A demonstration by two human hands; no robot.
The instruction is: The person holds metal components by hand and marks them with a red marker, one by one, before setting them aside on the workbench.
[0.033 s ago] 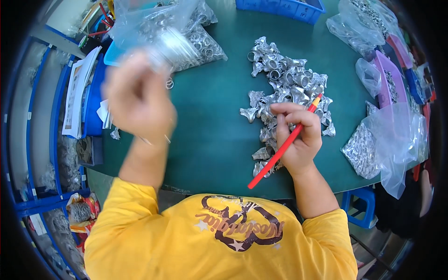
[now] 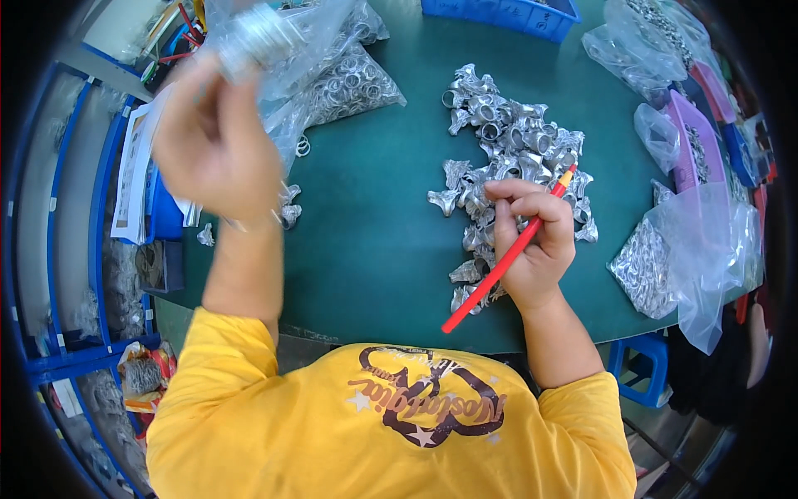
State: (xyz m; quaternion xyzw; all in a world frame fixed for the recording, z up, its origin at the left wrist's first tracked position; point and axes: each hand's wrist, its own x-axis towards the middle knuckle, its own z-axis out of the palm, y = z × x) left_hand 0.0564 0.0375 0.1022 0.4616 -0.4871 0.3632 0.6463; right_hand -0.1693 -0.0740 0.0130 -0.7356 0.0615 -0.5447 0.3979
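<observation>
My left hand is raised at the far left, smeared by motion. Its fingers close round a shiny, ridged, silvery-clear cylinder, too blurred to name more exactly. Beside it lies a clear bag of plain metal rings, with a couple of loose rings by its edge. My right hand grips a red pencil, its sharpened end pointing up and away. That hand sits over the near right part of a pile of chunky silver-coloured rings, partly covering it.
The green table carries a blue bin at the back. Along the right are a purple basket and a bag of metal parts. Papers stand at the left, near small metal pieces. A blue stool is below.
My left hand has moved farther away and slightly left with the silvery cylinder, uncovering small metal pieces near its wrist. My right hand and the pencil have barely shifted.
</observation>
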